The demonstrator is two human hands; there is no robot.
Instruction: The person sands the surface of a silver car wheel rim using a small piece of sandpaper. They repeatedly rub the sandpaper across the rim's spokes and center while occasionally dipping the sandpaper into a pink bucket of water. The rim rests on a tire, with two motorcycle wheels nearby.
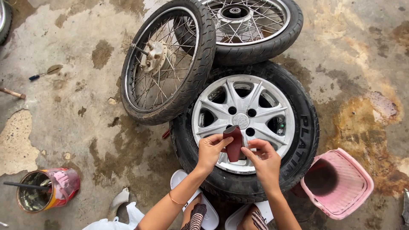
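**Stained concrete floor, hands at car wheel**

Stained, patchy grey concrete floor throughout. Nearest the camera, left hand and right hand jointly hold a folded dark reddish-brown sheet of sandpaper; each grip is pinched closed on an edge of it, left at the top, right at the lower side. The sheet sits above the silver spoked alloy rim of a black car tyre lying flat. Right: overturned pink plastic stool. Left: tipped tin can with a stick inside. Beyond, a wire-spoked motorcycle wheel leans on the tyre; a second spoked wheel lies behind.
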